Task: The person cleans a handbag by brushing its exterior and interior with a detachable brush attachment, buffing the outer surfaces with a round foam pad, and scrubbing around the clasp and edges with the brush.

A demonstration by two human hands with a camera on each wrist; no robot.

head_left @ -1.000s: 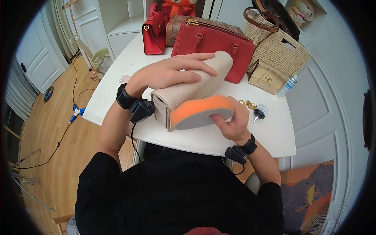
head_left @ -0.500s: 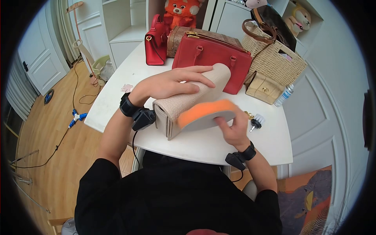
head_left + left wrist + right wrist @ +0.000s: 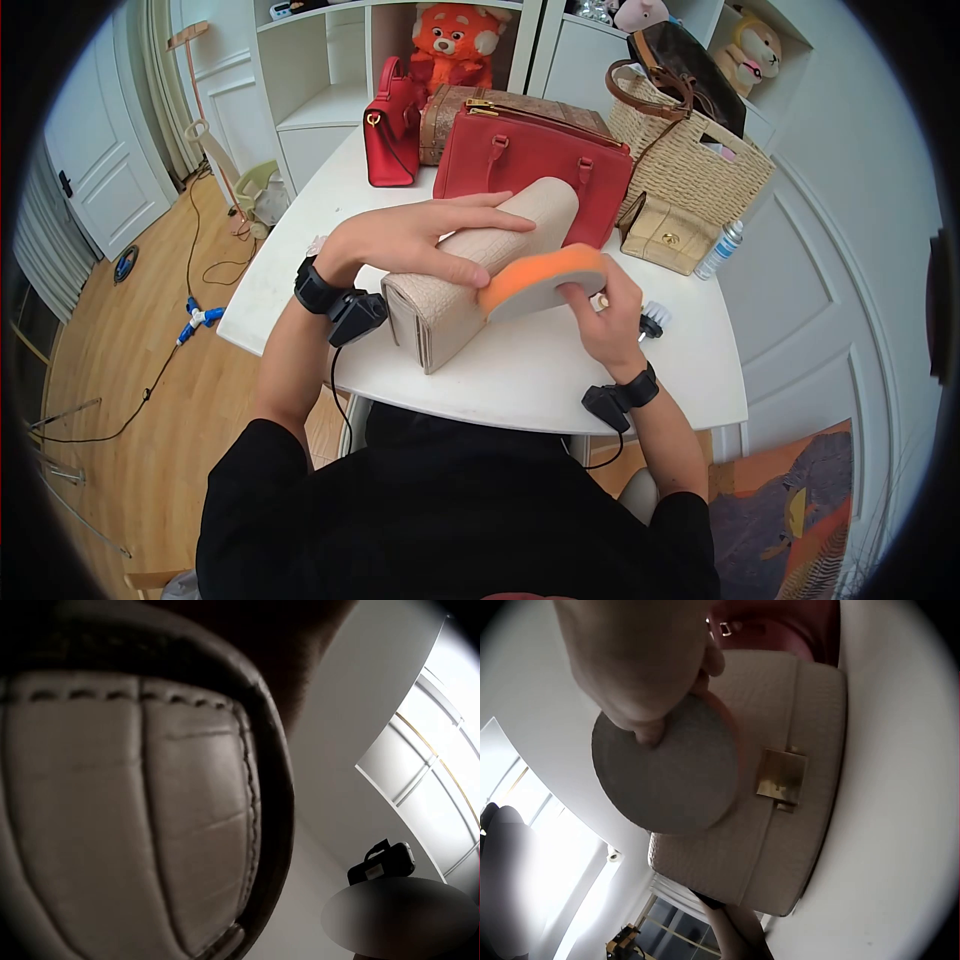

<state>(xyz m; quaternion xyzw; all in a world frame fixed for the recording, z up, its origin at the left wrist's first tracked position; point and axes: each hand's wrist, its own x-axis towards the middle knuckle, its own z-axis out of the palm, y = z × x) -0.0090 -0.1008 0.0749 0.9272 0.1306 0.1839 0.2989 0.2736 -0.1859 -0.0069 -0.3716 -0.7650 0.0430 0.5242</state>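
A beige crocodile-textured handbag (image 3: pixel 450 300) stands upright on the white table in front of the person. The left hand (image 3: pixel 430 235) rests across its top, fingers outstretched, thumb lying toward the front side. Pinched in the right hand (image 3: pixel 612 320) is a thick round orange sponge pad (image 3: pixel 540 270) with a grey backing, held against the bag's front. From the right wrist, the pad's grey back (image 3: pixel 667 776) overlaps the front flap beside a square gold clasp (image 3: pixel 781 774). The left wrist view is mostly filled by the bag's stitched end (image 3: pixel 82 802).
Behind stand a large red handbag (image 3: pixel 540 155), a small red bag (image 3: pixel 390 150), a brown patterned case (image 3: pixel 440 125) and a woven straw bag (image 3: pixel 690 140). To the right are a gold bag (image 3: pixel 660 235), a spray can (image 3: pixel 720 250) and a small white-bristled brush (image 3: pixel 654 320).
The sponge pad has shifted right and away from the person along the bag's front. The left thumb has slid down from the bag's top toward its front. The head view has tilted up slightly.
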